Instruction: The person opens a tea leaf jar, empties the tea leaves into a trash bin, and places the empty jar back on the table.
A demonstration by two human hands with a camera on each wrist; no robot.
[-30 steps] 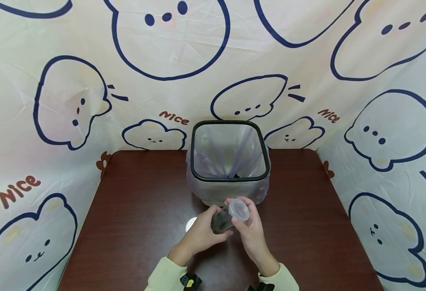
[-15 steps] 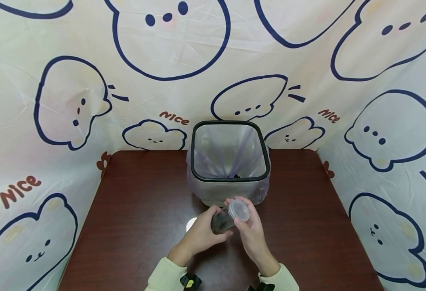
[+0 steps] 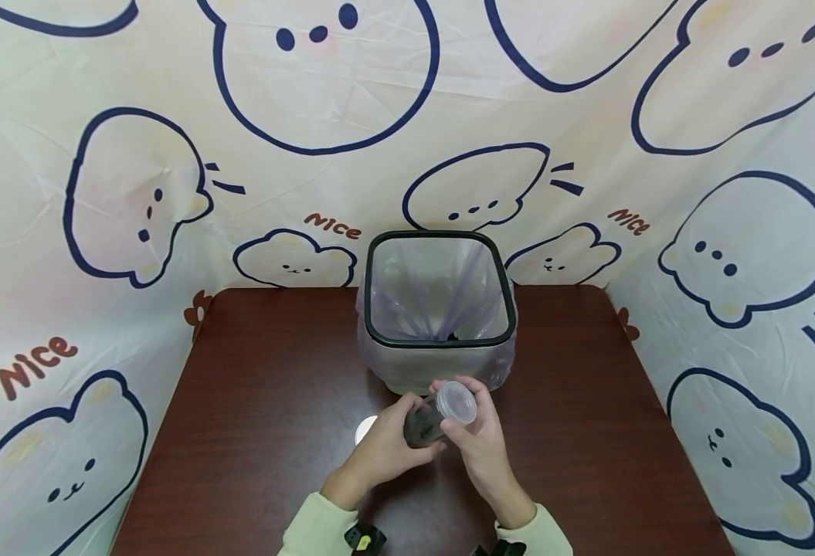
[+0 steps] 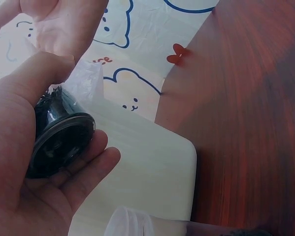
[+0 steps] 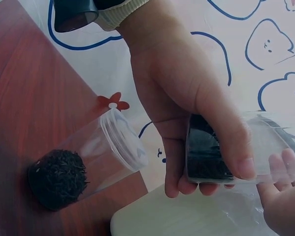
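Note:
My left hand (image 3: pixel 382 448) grips a clear plastic jar (image 3: pixel 422 424) round its lower part, where dark, shredded tea-like leaves lie. The jar tilts, its translucent lid (image 3: pixel 458 402) turned up and to the right. Fingers and thumb of my right hand (image 3: pixel 485 448) hold the lid end. In the left wrist view the jar's dark round base (image 4: pixel 63 145) shows between the left fingers and palm. A second clear jar (image 5: pixel 85 162), with similar dark leaves at its bottom, stands on the table beside the left hand; from the head, only its pale lid (image 3: pixel 365 427) shows.
Just beyond the hands stands a pale bin (image 3: pixel 442 361) with a black rim and a thin purple bag lining it; a small dark bit lies inside. The brown wooden table (image 3: pixel 268 401) is bordered by cartoon-printed cloth (image 3: pixel 324 100) at the back and sides.
My right thumb shifts slightly along the lid's edge, first up and then back down. The left hand, jar and bin stay in place.

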